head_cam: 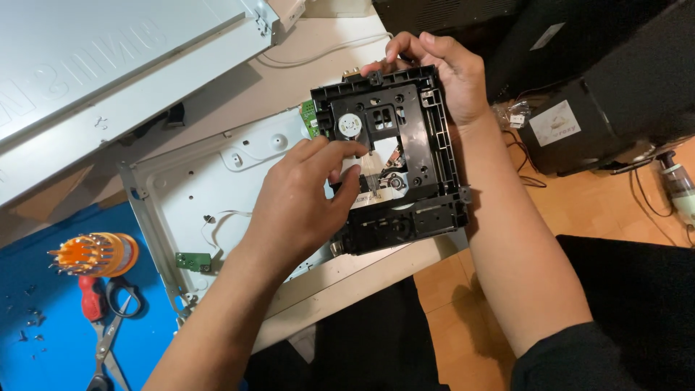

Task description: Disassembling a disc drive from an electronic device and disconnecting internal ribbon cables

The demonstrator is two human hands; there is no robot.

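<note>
A black plastic disc-drive mechanism [420,145] with a round silver spindle motor [350,126] is held tilted above a white metal chassis tray [217,181]. My right hand [445,72] grips the drive's far right corner, fingers curled over its top edge. My left hand [308,199] rests on the drive's left side, thumb and fingers pinching at a flat ribbon cable [373,181] near the middle opening. A small green circuit board [310,119] peeks out beside the drive's left edge.
A grey metal cover [94,65] leans at the upper left. On the blue mat [43,333] lie an orange screwdriver-bit holder [94,253], scissors [108,333], a red-handled tool [90,297] and several loose screws. A black speaker box [601,108] stands on the wooden floor, right.
</note>
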